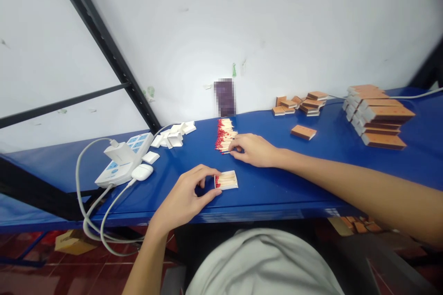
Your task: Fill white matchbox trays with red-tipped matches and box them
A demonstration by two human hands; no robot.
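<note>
A small open tray (226, 179) filled with red-tipped matches lies on the blue table (311, 170) near the front edge. My left hand (187, 196) pinches the tray's left end between thumb and fingers. A loose pile of red-tipped matches (224, 133) lies farther back. My right hand (252, 150) rests at the near end of that pile, fingers curled and pinching a few matches.
Empty white trays (175, 134) lie left of the pile. A white power strip (125, 159) with a charger, a white earbud case (142, 172) and cables sit at the left. Stacks of brown matchbox sleeves (379, 115) stand at the right, smaller stacks (304, 103) and one loose sleeve (303, 132) nearer.
</note>
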